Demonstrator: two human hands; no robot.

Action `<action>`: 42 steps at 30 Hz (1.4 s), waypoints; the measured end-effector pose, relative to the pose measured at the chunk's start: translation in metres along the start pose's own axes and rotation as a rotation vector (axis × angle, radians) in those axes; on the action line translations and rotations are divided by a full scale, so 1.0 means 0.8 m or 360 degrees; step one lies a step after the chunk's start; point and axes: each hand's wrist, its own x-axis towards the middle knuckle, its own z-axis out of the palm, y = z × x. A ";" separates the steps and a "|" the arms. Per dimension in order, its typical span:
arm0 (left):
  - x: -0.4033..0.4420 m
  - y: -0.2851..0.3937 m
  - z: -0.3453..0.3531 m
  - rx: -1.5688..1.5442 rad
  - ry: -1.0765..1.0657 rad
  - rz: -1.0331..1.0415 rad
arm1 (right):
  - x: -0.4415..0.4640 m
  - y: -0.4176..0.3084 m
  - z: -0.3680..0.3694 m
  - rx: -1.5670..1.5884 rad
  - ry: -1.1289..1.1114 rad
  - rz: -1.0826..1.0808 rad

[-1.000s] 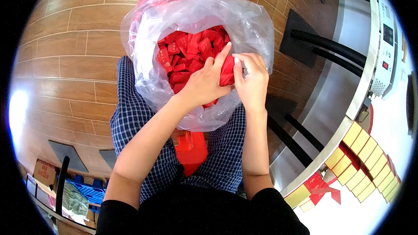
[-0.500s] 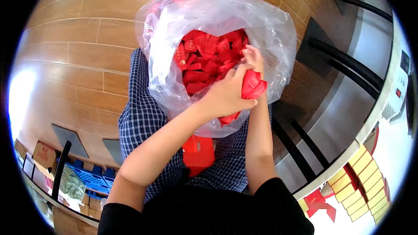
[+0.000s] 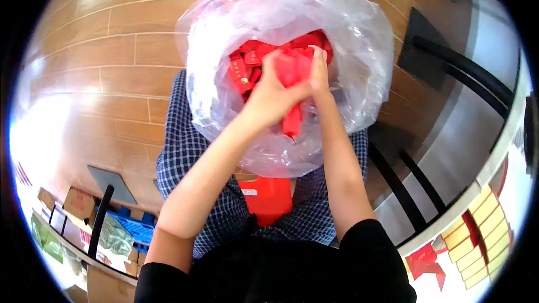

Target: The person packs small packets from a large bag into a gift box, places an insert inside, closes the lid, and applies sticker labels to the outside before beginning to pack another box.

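Observation:
Between my two hands is a bunch of small red packets (image 3: 293, 68), blurred by motion. My left hand (image 3: 269, 94) curls around their left side, thumb stretched across below them. My right hand (image 3: 318, 72) closes on the right side, fingers bent over the top. One red packet (image 3: 292, 122) hangs below my left thumb, over the bag's near edge. Both hands are over the mouth of a clear plastic bag (image 3: 359, 50), its rim folded outward. More red packets (image 3: 240, 74), some with gold print, fill the bag beneath and are partly hidden by my hands.
A red object (image 3: 270, 199) with a pale label lies between my checked trouser legs. To the right, black table legs (image 3: 463, 70) stand beneath a white table carrying yellow boxes (image 3: 477, 235). Blue crates (image 3: 135, 225) and a cardboard box (image 3: 80, 202) are at lower left.
Both hands have moved up and slightly left, further over the bag's opening. My right hand has come around the red packets, which were mostly in my left hand. The view has shifted slightly.

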 end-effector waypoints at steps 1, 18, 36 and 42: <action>0.004 0.002 -0.003 -0.0103 0.0126 -0.0102 | -0.018 -0.019 -0.027 0.0162 0.0130 -0.0211; -0.174 0.033 0.049 -0.0563 -0.0058 0.0142 | -0.366 -0.207 -0.230 -0.0025 0.0184 -0.0918; -0.382 0.045 0.102 -0.0443 0.0207 0.0959 | -0.519 -0.262 -0.265 0.0177 0.1044 -0.1127; -0.407 0.050 0.112 -0.0340 0.0192 0.1178 | -0.556 -0.252 -0.277 0.0319 0.1054 -0.1006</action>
